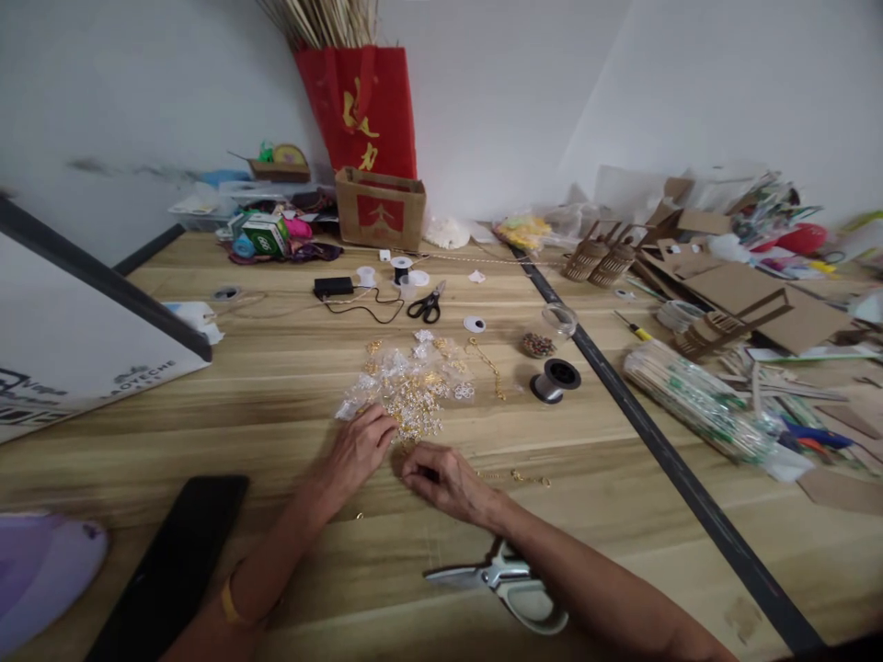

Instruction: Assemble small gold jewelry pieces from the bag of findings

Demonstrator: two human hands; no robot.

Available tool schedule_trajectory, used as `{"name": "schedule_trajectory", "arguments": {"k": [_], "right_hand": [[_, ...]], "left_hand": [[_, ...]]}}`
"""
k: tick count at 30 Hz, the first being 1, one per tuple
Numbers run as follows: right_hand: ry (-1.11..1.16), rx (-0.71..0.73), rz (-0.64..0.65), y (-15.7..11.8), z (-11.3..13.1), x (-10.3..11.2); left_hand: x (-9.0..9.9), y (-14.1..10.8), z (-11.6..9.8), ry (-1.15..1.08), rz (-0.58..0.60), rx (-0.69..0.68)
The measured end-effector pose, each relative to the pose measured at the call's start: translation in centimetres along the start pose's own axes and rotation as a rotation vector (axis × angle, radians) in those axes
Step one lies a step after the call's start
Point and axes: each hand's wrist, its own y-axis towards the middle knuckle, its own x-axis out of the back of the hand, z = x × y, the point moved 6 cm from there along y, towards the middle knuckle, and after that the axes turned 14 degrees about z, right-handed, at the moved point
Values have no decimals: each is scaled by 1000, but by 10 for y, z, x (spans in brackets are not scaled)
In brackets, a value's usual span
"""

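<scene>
My left hand (360, 446) is at the lower left edge of a pile of small gold and clear pieces (418, 405), its fingers pinched together. Close on its right, my right hand (441, 473) rests low over the table with curled fingers and thumb pressed together. Whatever either hand holds is too small to make out. A thin gold chain (531, 478) lies right of my right hand. Another gold chain (491, 368) lies right of the pile. Clear plastic bags (393, 368) cover the pile's back part.
White-handled scissors (510, 579) lie beneath my right forearm. A black phone (172, 561) is at the lower left. A wire spool (556, 379), a bead cup (539, 344) and black scissors (427, 303) stand beyond. Packaged sticks (696, 400) lie at the right.
</scene>
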Motion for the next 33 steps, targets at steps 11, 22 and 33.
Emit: {"name": "schedule_trajectory", "arguments": {"k": [11, 22, 33], "right_hand": [[92, -88, -76, -2, -11, 2], [283, -204, -98, -4, -25, -5], [337, -216, -116, -3, -23, -4]], "left_hand": [[5, 1, 6, -116, 85, 50], [10, 0, 7, -96, 202, 63], [5, 1, 2, -37, 209, 40]]}}
